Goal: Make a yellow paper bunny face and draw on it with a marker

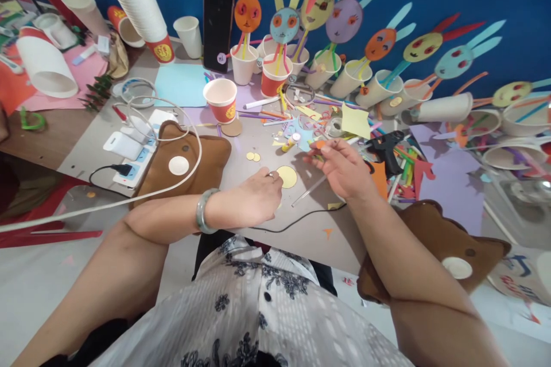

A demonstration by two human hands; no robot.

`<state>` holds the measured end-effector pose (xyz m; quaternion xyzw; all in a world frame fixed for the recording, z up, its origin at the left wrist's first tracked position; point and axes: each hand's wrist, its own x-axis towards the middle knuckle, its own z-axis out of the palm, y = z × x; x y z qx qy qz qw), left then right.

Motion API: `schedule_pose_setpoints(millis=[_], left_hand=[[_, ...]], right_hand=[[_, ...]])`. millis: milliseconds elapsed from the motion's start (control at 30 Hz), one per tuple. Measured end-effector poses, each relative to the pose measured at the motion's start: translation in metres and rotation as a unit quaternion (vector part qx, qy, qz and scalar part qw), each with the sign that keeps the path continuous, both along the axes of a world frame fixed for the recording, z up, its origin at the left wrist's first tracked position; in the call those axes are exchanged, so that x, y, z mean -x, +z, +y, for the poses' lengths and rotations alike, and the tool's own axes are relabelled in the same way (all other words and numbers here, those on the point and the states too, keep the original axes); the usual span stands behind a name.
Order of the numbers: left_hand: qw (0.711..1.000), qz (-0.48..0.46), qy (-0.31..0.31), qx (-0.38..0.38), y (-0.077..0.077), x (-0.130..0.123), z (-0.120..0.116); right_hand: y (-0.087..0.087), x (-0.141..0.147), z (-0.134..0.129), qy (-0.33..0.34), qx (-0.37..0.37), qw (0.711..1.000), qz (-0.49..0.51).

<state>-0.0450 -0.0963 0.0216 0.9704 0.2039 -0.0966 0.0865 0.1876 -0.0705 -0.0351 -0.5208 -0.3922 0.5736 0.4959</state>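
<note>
My left hand (257, 198) rests low over the table, its fingers curled together at the left edge of a yellow paper circle (287, 177). Whatever those fingers may hold is hidden. My right hand (343, 169) is raised to the right of the circle, pinching a small orange paper piece (319, 145). Below it, a thin clear stick (308, 191) slants over the table; whether the hand touches it is unclear. Two small yellow discs (253, 156) lie beyond my left hand. A small yellow tube with a white top (291, 143) is just beyond the circle.
Paper cups (244, 66) with rabbit-faced figures line the back. A black glue gun (387, 152) lies right, by paper scraps and coloured sticks. A red-and-white cup (220, 100), a power strip (136, 169), a white cable (196, 157) and a brown felt shape (206, 155) are left.
</note>
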Motion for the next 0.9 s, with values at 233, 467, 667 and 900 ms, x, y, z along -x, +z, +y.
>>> schedule_pose_setpoints(millis=[233, 467, 667, 900], left_hand=[[0.999, -0.045, -0.007, 0.010, -0.003, 0.003, -0.002], [1.000, -0.026, 0.010, 0.003, -0.003, -0.001, -0.002], [1.000, -0.002, 0.019, -0.011, -0.007, -0.005, -0.004], [0.999, 0.029, 0.022, -0.015, -0.001, -0.006, -0.008]], right_hand=[[-0.003, 0.008, -0.003, 0.063, 0.030, 0.997, 0.019], [-0.004, 0.002, -0.006, 0.130, 0.040, 0.990, -0.035], [-0.007, -0.003, -0.004, 0.100, -0.041, 0.970, -0.219], [-0.001, 0.005, -0.004, 0.224, -0.001, 0.933, -0.283]])
